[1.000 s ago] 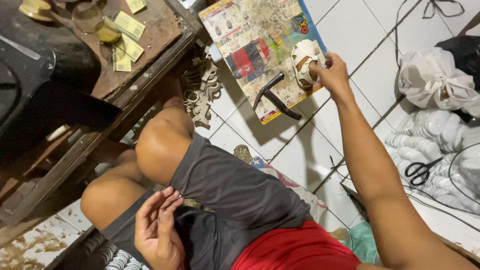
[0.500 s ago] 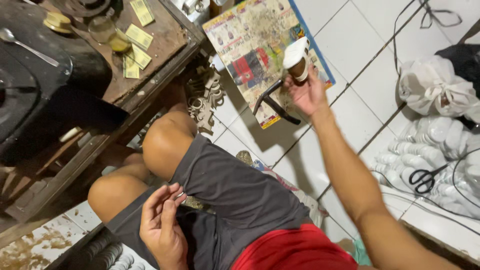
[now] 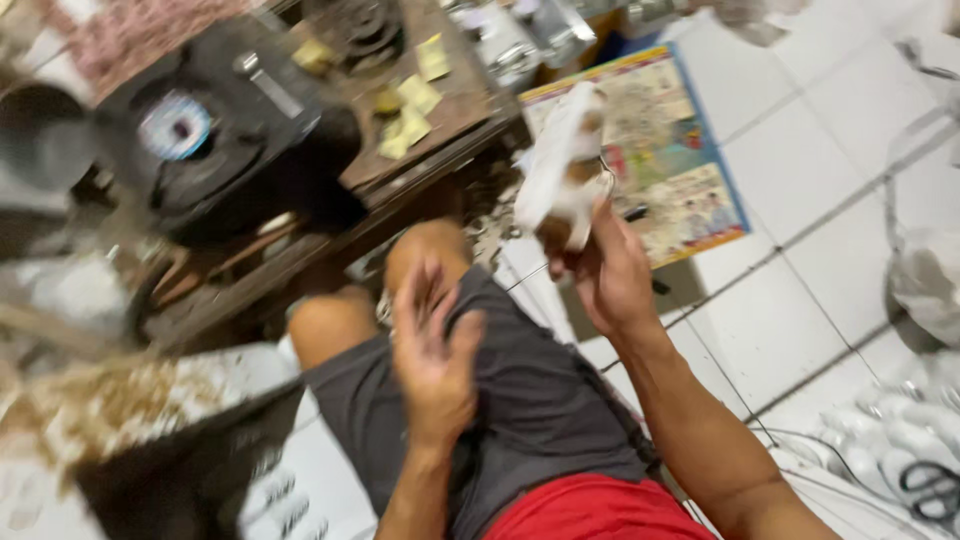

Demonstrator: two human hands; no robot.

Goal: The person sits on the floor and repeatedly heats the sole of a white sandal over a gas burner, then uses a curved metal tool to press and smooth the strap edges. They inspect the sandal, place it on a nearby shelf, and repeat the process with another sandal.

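Right hand [image 3: 610, 275] clamped on white bottle [image 3: 562, 165]; left hand [image 3: 432, 350] open, empty, above lap. Risk: blurred swing, loose high grip, bottle slipping onto tiles [image 3: 790, 330].

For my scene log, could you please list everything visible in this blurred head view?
bottle: one, white with brown, held up in the right hand.
printed sheet: one, multicoloured with blue edge, on the floor beyond the bottle.
low wooden table: one, brown, upper middle.
yellow pieces: several, on the table.
dark round device: one, black, upper left.
tiled floor: white, right side.
scissors: one pair, dark handles, bottom right.
shorts: grey over red, on the lap.
left hand: empty, fingers spread, above the thigh.
right hand: gripping the bottle.
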